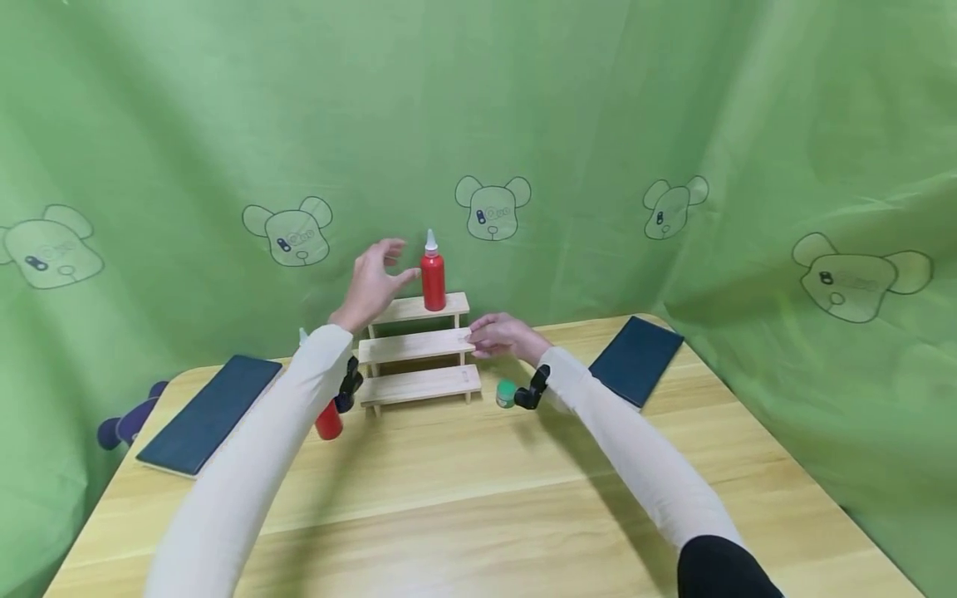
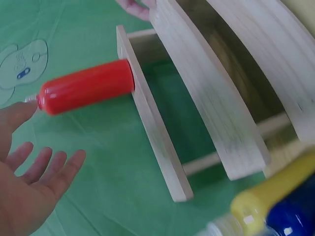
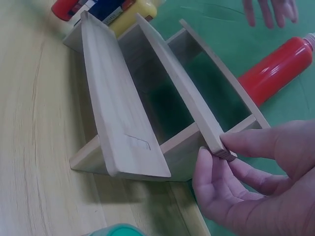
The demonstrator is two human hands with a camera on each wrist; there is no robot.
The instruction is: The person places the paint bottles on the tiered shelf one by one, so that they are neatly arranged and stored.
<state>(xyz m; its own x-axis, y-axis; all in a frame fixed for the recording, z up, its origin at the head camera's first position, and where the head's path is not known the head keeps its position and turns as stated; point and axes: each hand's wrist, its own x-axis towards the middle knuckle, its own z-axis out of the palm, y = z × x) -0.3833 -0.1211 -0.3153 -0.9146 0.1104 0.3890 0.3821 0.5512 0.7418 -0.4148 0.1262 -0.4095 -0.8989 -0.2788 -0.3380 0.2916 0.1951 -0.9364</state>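
A red squeeze bottle [image 1: 434, 282] with a pointed white nozzle stands on the top step of a three-tier wooden rack [image 1: 420, 383]. My left hand [image 1: 371, 284] is just left of that bottle, fingers spread and holding nothing. In the left wrist view, the thumb of the left hand [image 2: 29, 191] overlaps the bottle's neck end. With thumb and fingers, my right hand [image 3: 266, 177] pinches the right end of the middle step [image 3: 182, 83]. The head view shows the right hand [image 1: 508, 335] at the same spot.
Left of the rack stand a second red bottle [image 1: 329, 422], partly behind the left sleeve, a yellow bottle [image 2: 270, 189] and a blue bottle [image 2: 298, 214]. A green-lidded jar [image 1: 506, 394] sits right of it. Dark blue books [image 1: 213, 413] lie at both table sides. Green curtain [image 1: 568, 108] hangs behind.
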